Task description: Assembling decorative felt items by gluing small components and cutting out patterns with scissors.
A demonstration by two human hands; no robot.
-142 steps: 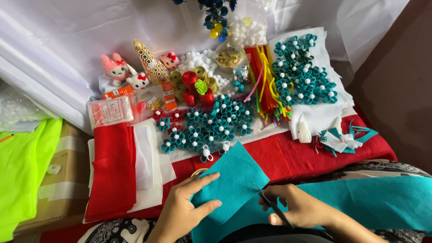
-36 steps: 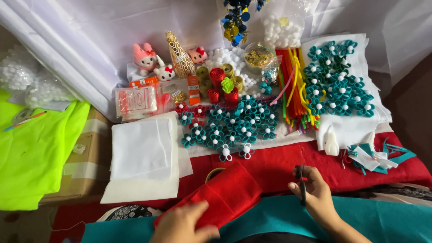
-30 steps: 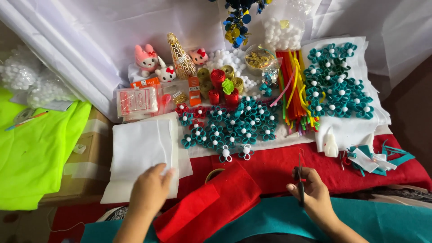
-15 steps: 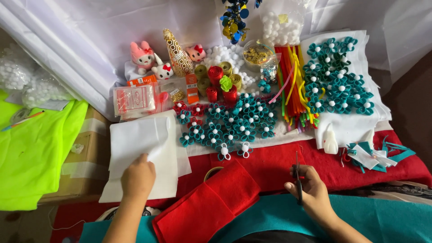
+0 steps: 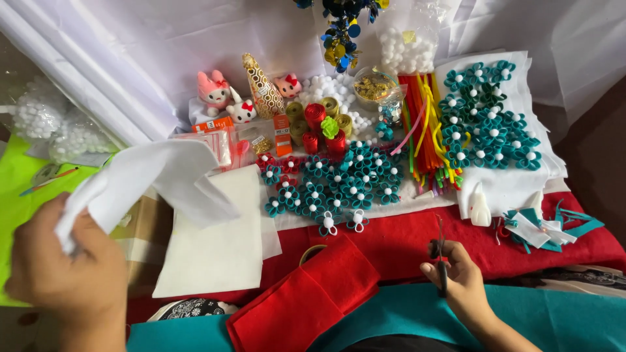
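My left hand (image 5: 68,274) is raised at the lower left, pinching a sheet of white felt (image 5: 153,179) that hangs lifted above a stack of white felt sheets (image 5: 222,241). My right hand (image 5: 456,277) rests low at the right, closed around a pair of dark scissors (image 5: 441,257) whose blades point away from me. A folded piece of red felt (image 5: 306,300) lies between my hands, on top of teal felt (image 5: 554,319) spread across my lap. Behind it sit many teal felt flowers with white pompom centres (image 5: 345,186).
More teal flowers (image 5: 486,117) lie on white cloth at the back right. Coloured pipe cleaners (image 5: 427,124), ribbon rolls (image 5: 319,124), small plush toys (image 5: 225,98), bags of white pompoms (image 5: 55,127) and a cardboard box (image 5: 147,238) crowd the table. Lime-green fabric (image 5: 19,195) lies at left.
My left hand let go of the red felt, reached to the white stack, and has lifted one white sheet up and to the left. My right hand stays put with the scissors.
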